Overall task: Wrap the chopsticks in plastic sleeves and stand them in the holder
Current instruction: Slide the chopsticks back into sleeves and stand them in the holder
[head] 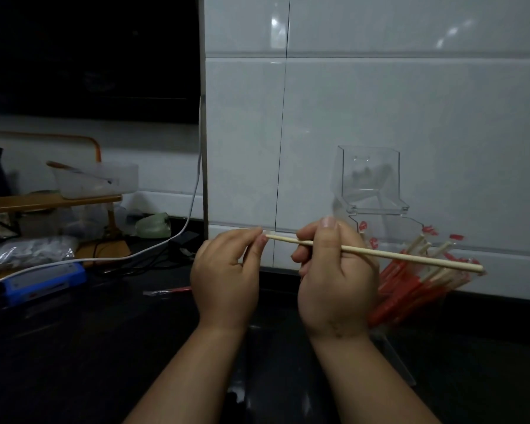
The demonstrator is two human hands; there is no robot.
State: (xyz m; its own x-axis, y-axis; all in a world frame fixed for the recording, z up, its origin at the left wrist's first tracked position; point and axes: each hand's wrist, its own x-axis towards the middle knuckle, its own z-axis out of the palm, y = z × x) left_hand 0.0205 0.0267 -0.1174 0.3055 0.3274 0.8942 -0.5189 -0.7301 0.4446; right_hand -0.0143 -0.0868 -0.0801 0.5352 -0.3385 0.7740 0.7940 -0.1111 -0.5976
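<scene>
Two hands over dark bench [74,347]: right hand [337,280] grips bare chopstick [410,255] mid-shaft; left hand [227,270] fingers [251,238] pinch its tip; wrapped chopsticks [410,289] lean in clear holder [377,206] behind

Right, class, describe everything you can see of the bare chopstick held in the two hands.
The chopstick is a thin, straight, pale stick, wood or bamboo by its look, bare along its visible length, thinner at its left end. It lies almost level in the air, sloping slightly down rightwards, before the white tiled wall. The right hand grips it left of its middle; the left hand pinches its thin end. Whether a clear sleeve sits there is unclear.
</scene>
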